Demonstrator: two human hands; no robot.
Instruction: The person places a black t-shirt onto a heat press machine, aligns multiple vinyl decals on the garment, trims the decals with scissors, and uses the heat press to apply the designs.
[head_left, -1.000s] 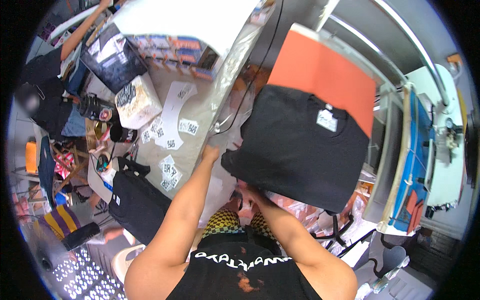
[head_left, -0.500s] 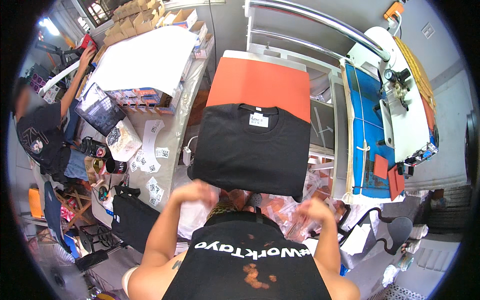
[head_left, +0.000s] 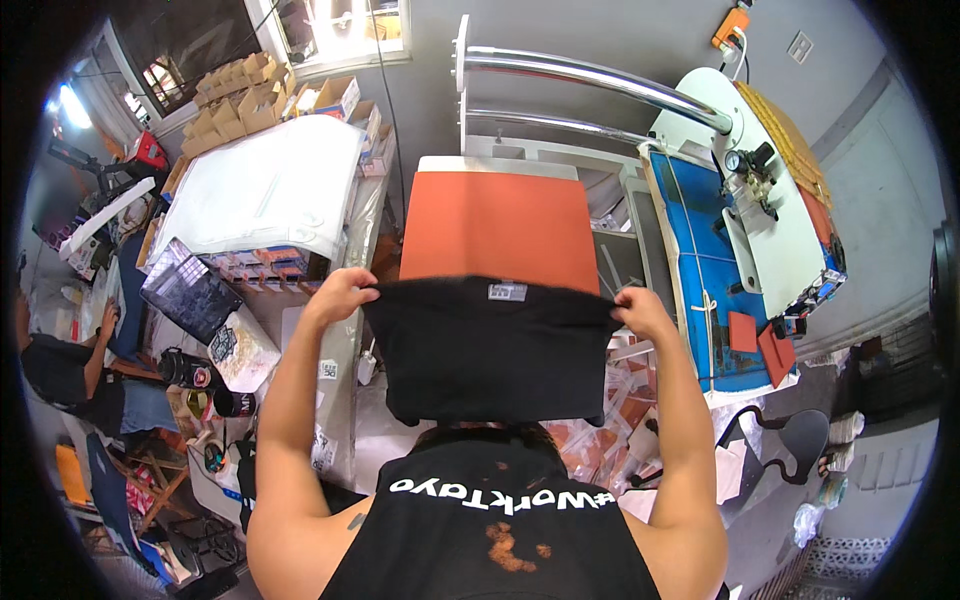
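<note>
A black T-shirt (head_left: 490,355) lies over the near part of an orange heat press pad (head_left: 498,225), its far edge lifted between my hands. At that edge's left corner, my left hand (head_left: 350,293) pinches the cloth. My right hand (head_left: 638,308) grips the opposite corner in the same way. The cloth is stretched nearly straight between them. A white label (head_left: 507,292) shows near the middle of the raised edge. The shirt's neckline is hidden in the fold.
A blue-topped press station (head_left: 720,270) with a gauge and white plate stands to the right, below a chrome bar (head_left: 600,75). On the left, a table carries boxes (head_left: 265,265) under white sheets (head_left: 260,185). Beyond it sits another person (head_left: 70,370). A black chair (head_left: 790,440) stands at lower right.
Both hands have moved forward from near my body and taken hold of the shirt's far corners. The shirt's upper edge is lifted and pulled toward me, baring more orange pad.
</note>
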